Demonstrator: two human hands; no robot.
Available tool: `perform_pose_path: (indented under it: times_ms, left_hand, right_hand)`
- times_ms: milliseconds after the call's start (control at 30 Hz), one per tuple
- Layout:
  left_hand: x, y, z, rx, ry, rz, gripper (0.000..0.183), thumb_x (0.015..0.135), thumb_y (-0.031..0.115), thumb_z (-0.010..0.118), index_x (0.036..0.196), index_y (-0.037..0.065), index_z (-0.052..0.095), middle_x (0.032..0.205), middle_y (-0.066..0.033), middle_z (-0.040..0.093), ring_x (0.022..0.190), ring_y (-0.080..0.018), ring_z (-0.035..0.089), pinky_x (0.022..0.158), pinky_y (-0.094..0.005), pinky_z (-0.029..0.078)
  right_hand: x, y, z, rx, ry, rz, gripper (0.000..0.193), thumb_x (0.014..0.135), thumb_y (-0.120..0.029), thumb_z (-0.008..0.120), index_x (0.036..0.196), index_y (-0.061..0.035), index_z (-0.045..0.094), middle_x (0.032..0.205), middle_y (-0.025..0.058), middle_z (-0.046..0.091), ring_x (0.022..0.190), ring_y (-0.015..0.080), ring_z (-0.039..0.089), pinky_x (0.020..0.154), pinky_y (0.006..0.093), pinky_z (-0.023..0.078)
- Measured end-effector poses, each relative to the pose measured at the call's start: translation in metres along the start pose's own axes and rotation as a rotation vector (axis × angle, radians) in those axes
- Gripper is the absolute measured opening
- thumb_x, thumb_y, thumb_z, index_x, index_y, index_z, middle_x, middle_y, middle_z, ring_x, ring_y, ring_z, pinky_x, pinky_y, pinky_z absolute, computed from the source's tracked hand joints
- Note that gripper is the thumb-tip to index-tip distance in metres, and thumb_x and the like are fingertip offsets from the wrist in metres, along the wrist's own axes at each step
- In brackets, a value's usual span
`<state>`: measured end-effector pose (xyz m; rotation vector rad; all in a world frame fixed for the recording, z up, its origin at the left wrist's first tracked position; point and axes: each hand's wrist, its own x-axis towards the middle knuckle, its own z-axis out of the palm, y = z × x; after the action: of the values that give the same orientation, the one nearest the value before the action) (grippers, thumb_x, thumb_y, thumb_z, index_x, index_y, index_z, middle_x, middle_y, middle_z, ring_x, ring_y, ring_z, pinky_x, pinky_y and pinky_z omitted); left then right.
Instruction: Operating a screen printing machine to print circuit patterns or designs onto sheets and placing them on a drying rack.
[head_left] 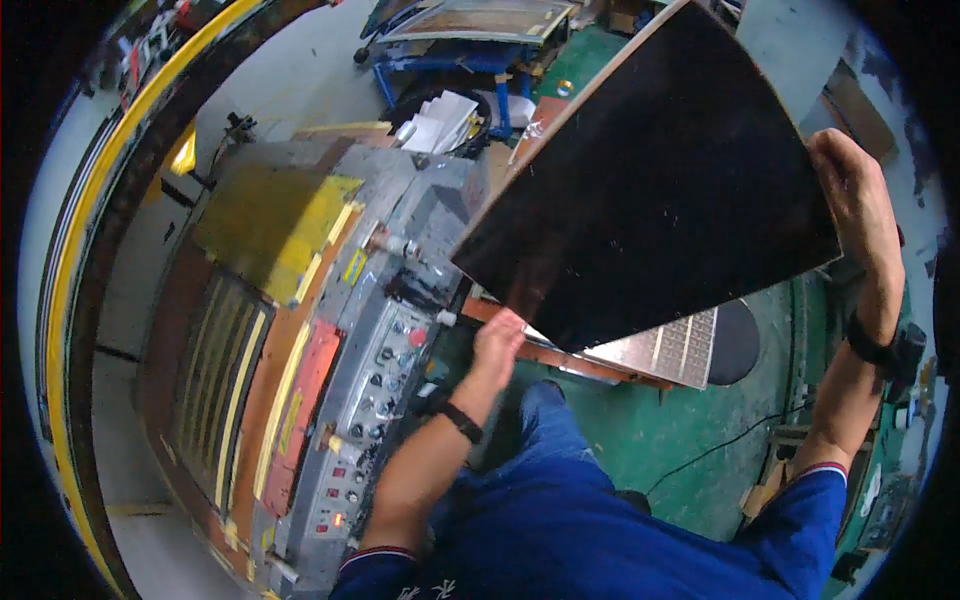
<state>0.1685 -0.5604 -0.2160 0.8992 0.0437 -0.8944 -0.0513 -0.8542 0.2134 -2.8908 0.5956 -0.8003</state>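
Note:
A large flat black panel is held up tilted in front of me, with a thin light-brown edge along its far left side. My right hand grips its right edge, fingers bent round behind it. At the panel's lower left edge, my left hand is closed with its fingertips on the rim. Partly hidden under the panel lies a pale sheet with a grid pattern, resting on a reddish-brown board.
To my left stands a grey machine with a knob-and-button control panel, a yellow sheet and a slatted dark frame. A yellow bar curves along the far left. Behind are a blue-legged table and crumpled white paper. A cable crosses the green floor.

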Motion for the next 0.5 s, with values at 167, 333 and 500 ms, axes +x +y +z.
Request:
perform_pose_path:
  times_ms: [167, 333, 500]
  left_hand:
    - [0.030, -0.097, 0.039, -0.058, 0.000, -0.306, 0.028, 0.083, -0.001, 0.053, 0.111, 0.002, 0.055, 0.105, -0.0088, 0.061, 0.099, -0.0193, 0.060, 0.085, -0.0353, 0.050]
    - [0.042, -0.167, 0.055, -0.086, -0.036, -0.508, 0.033, 0.085, 0.002, 0.055, 0.118, 0.004, 0.053, 0.111, -0.0112, 0.061, 0.105, -0.0238, 0.059, 0.093, -0.0410, 0.048]
    - [0.044, -0.198, 0.045, -0.101, -0.031, -0.607, 0.031, 0.085, 0.003, 0.056, 0.115, 0.009, 0.051, 0.103, -0.0051, 0.058, 0.102, -0.0208, 0.056, 0.099, -0.0417, 0.044]
  right_hand:
    - [0.035, -0.023, -0.002, -0.194, -0.043, -0.134, 0.007, 0.085, -0.005, 0.053, 0.086, 0.0027, 0.052, 0.081, 0.0207, 0.052, 0.079, 0.0409, 0.053, 0.070, 0.0395, 0.045]
    - [0.067, -0.027, 0.030, -0.374, -0.206, -0.229, 0.011, 0.083, -0.003, 0.047, 0.086, 0.0044, 0.055, 0.087, 0.0243, 0.058, 0.088, 0.0432, 0.058, 0.078, 0.0461, 0.048]
    - [0.086, -0.029, 0.076, -0.392, -0.277, -0.311, 0.014, 0.077, 0.001, 0.050, 0.088, 0.0048, 0.058, 0.087, 0.0231, 0.062, 0.085, 0.0400, 0.062, 0.077, 0.0448, 0.051]
